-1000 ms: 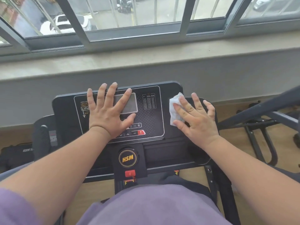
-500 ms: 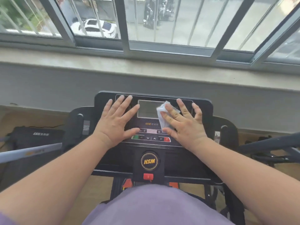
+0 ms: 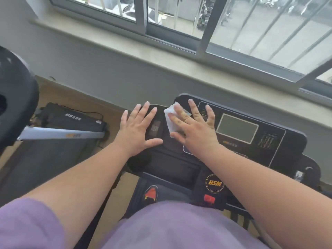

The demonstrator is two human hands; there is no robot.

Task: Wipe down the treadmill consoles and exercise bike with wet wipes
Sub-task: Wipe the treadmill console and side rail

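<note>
White wet wipe [image 3: 170,118], crumpled, lies flat on left part of black treadmill console [image 3: 280,141], just left of the grey display screen [image 3: 237,128]. Right hand [image 3: 193,129] presses it down, fingers straight and spread, grip apart, palm over wipe's right half; wipe's left edge sticks out past the index finger. Left hand [image 3: 139,127] rests flat on the console's left handle pad [image 3: 155,128], fingers straight and splayed, thumb out toward the right hand, grip apart, holding nothing. Hands just beside each other, not touching. Both forearms bare, reaching forward from lower frame edge; purple shirt [image 3: 172,227] at bottom.

Recessed tray [image 3: 172,169] in console below the hands, contents too dark to tell.

Writing: round badge [image 3: 215,183] on console front reads "HSM" in orange. Red safety key tab [image 3: 209,198] just under it. Small table of print [image 3: 267,140] right of screen, too small to read. Second treadmill [image 3: 75,121] on wooden floor [image 3: 115,114] at left, "HSM" plus characters unreadable on its black hood; silver rail [image 3: 61,134] with orange marking, blurred.

Grey wall and window sill [image 3: 143,51] behind console; window above; dark rounded object [image 3: 16,101] at far left, blurred.
</note>
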